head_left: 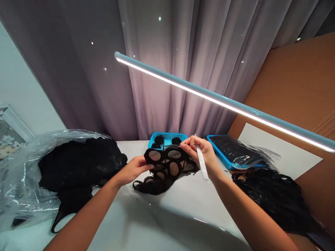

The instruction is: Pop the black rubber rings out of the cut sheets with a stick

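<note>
A black fabric piece with large round holes (167, 161) hangs over the white table, stretched between my two hands. My left hand (134, 170) is closed, pinching its left edge between thumb and fingers. On the upper right edge, my right hand (200, 150) pinches the fabric with its fingertips. That same hand also grips a slim white stick-like tool (201, 162), tilted across the palm; its exact kind does not show. The lower part of the fabric sags close to the tabletop.
Black fabric (83, 164) fills a clear plastic bag (23, 174) at left. A blue basket (169, 134) behind my hands holds round black pieces. Right are a blue tray (222, 158) with a plastic-wrapped black bundle and a black fabric pile (274, 198). A lamp bar (209, 92) crosses above.
</note>
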{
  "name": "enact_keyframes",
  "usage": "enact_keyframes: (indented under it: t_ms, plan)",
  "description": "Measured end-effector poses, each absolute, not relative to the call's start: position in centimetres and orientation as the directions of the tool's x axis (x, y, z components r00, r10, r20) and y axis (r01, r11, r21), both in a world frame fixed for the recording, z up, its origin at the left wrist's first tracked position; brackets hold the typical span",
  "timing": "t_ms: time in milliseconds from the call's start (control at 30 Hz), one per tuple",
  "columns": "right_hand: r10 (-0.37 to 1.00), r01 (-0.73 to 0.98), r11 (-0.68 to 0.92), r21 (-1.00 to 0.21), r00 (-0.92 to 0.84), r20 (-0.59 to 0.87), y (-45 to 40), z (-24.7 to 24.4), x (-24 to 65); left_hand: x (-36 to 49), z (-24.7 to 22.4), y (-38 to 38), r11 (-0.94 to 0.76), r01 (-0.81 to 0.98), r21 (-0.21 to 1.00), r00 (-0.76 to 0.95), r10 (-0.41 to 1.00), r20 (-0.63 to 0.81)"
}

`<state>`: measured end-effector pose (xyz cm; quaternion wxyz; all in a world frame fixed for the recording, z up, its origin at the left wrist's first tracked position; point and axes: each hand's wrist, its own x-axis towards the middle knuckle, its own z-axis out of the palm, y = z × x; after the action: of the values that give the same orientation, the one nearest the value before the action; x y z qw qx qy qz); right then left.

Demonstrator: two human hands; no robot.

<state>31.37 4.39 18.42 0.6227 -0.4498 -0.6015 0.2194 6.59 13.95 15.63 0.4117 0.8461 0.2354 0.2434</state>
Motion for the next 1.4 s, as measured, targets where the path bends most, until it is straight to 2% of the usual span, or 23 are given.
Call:
enact_keyframes:
  t_ms: [200,300,367,433,467,533,600,700,800,867,967,1100,1267,1400]
  plan:
    - [0.811,0.348,0.513,-0.785,0.103,0.575,2.5,20.5,32.0,6.1,17.6,12.1,-0.536,0.092,0.839,0.586,0.710,0.390]
    - [0.809,0.337,0.531,-0.777,0.071,0.584,1.9,20.9,30.2,5.0,20.8,10.7,-0.555,0.169,0.815,0.426,0.786,0.448]
    - [0.811,0.282,0.548,-0.787,0.053,0.583,1.3,21.2,28.2,3.9,23.8,10.1,-0.621,0.324,0.714,0.333,0.781,0.529]
    - [0.815,0.216,0.553,-0.805,0.060,0.576,0.6,21.3,26.2,3.1,26.5,10.3,-0.649,0.532,0.545,0.259,0.737,0.625]
    - [0.819,0.193,0.547,-0.815,0.076,0.568,0.1,21.2,25.5,3.1,27.4,10.7,-0.651,0.605,0.458,0.281,0.713,0.643]
    - [0.837,0.182,0.507,-0.842,0.128,0.532,-0.7,20.1,24.8,4.2,27.4,12.2,-0.719,0.627,0.298,0.445,0.645,0.621]
    - [0.865,0.201,0.425,-0.882,0.196,0.462,-1.4,17.7,25.5,6.8,24.6,14.2,-0.750,0.606,0.266,0.533,0.631,0.564]
    - [0.891,0.247,0.254,-0.935,0.315,0.325,-2.3,11.6,29.0,12.0,16.7,16.3,-0.801,0.536,0.265,0.669,0.595,0.445]
    - [0.886,0.311,0.024,-0.950,0.434,0.165,-3.8,4.6,33.7,15.4,8.7,16.1,-0.850,0.442,0.286,0.776,0.522,0.353]
    - [0.877,0.321,-0.116,-0.940,0.478,0.055,-5.1,1.1,36.3,15.8,5.4,15.1,-0.863,0.408,0.299,0.804,0.495,0.329]
    - [0.862,0.335,-0.190,-0.923,0.508,0.007,-6.5,-1.5,38.8,13.5,3.4,13.4,-0.867,0.394,0.306,0.813,0.484,0.325]
    - [0.860,0.399,-0.209,-0.893,0.510,0.026,-6.8,-1.4,39.6,8.0,2.2,10.5,-0.878,0.391,0.276,0.830,0.466,0.307]
    - [0.882,0.504,-0.259,-0.824,0.472,0.011,-7.3,-0.6,39.4,2.4,0.4,7.1,-0.927,0.372,-0.043,0.911,0.356,0.206]
    - [0.896,0.554,-0.277,-0.785,0.444,-0.003,-8.1,-0.2,40.0,0.7,0.5,5.8,-0.934,0.338,-0.120,0.925,0.305,0.228]
